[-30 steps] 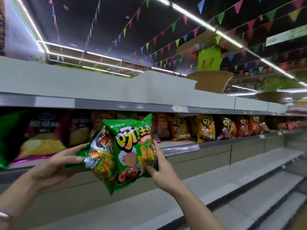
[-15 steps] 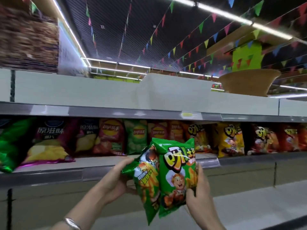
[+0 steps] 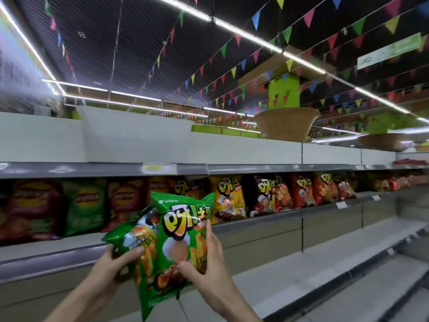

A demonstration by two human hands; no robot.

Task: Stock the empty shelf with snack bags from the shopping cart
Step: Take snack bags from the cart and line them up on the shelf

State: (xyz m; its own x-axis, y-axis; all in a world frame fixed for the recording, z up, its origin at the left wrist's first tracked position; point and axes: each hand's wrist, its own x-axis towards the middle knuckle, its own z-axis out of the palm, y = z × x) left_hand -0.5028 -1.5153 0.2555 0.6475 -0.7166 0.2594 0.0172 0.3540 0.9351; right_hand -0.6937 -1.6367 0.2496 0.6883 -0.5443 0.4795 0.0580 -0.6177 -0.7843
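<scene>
Two green snack bags are held upright in front of the stocked shelf (image 3: 267, 218). My left hand (image 3: 116, 263) grips the rear green bag (image 3: 130, 235) by its left side, thumb across its front. The front green bag (image 3: 181, 233), with yellow lettering, overlaps the rear one; my right hand (image 3: 209, 263) grips it at its lower right, thumb on the front and fingers up its right edge. Both bags hang just below and in front of the shelf's front lip, near a gap between the red bags and the yellow bag (image 3: 229, 198).
The shelf row holds red and green chip bags (image 3: 86, 205) on the left and red bags (image 3: 301, 191) on the right. Bare lower shelves (image 3: 348, 259) step down at the right. A price rail (image 3: 209, 168) runs above the bags. Bunting hangs from the ceiling.
The two bags rose slightly and shifted right against the shelf. My right hand moved from the bag's right edge to pinch its lower front; my left thumb came onto the rear bag.
</scene>
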